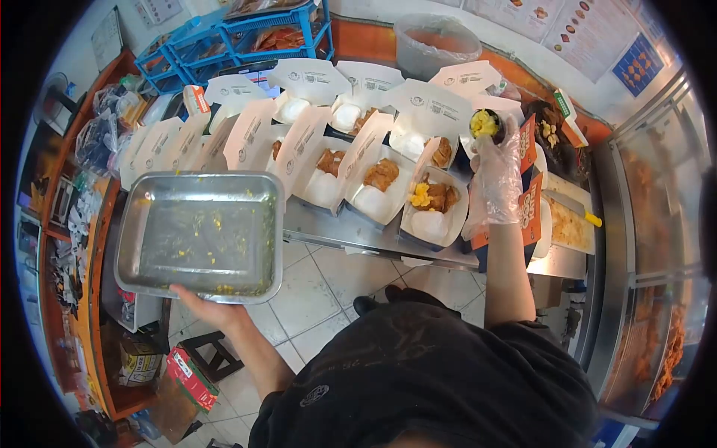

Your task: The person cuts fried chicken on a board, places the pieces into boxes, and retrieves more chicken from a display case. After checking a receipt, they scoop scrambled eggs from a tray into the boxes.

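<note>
My left hand [205,308] grips the near edge of a shallow metal tray [202,239], tilted toward me, with only yellow bits and greasy smears in it. On my right hand [497,175] is a clear plastic glove; its fingers are closed around a small dark round cup [486,125] of chopped yellow food. The hand is over the right end of several open meal boxes [373,187] with white rounded mounds like rice and browned fried pieces. In the nearest box on the right, yellow food [427,196] lies on the fried piece.
Orange printed boxes [529,209] stand right of my right hand. Beyond them, a knife with a yellow handle [592,219] lies on a cutting board [569,233]. A plastic-lined tub [437,48] and blue racks [261,37] stand behind. A glass display case [650,299] borders the right.
</note>
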The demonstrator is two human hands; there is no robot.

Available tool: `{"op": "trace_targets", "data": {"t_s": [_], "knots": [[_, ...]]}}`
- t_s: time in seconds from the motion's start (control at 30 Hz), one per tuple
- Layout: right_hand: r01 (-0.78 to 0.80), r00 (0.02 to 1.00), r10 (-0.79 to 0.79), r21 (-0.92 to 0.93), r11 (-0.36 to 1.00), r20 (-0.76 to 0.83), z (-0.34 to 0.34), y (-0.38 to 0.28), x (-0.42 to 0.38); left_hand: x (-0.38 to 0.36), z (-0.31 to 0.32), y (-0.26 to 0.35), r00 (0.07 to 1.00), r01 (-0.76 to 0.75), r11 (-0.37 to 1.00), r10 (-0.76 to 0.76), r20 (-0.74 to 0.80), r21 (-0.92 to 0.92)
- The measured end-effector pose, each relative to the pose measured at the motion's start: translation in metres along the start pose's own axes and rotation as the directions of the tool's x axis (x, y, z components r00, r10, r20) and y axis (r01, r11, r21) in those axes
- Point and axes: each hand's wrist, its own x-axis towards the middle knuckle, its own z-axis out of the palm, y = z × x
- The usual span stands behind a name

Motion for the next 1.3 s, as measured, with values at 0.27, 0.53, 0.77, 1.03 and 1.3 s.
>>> {"op": "trace_targets", "data": {"t_s": [0.27, 0.53, 0.77, 1.03, 1.3], "knots": [[-0.208, 0.976, 0.192, 0.176, 0.962, 0.104, 0.009, -0.003, 0.048, -0.027, -0.024, 0.013, 0.998, -0.026, 1.000, 0.026, -0.059, -0.012], [0.355, 0.935, -0.276, -0.548, 0.757, 0.224, 0.101, 0.092, -0.067, -0.064, -0.044, 0.034, 0.991, -0.038, 0.999, 0.041, -0.124, 0.032], [0.165, 0.980, -0.005, -0.793, 0.587, 0.200, 0.110, 0.134, -0.093, -0.119, -0.077, 0.049, 0.982, -0.148, 0.989, 0.147, -0.122, -0.001], [0.419, 0.846, -0.496, 0.333, 0.845, 0.195, 0.069, 0.087, -0.123, -0.201, -0.181, 0.074, 0.929, -0.116, 0.992, 0.126, -0.348, 0.050], [-0.555, 0.378, 0.184, 0.063, 0.829, 0.907, 0.053, -0.048, -0.319, -0.310, -0.271, 0.093, 0.711, -0.167, 0.982, 0.059, -0.701, -0.087]]}}
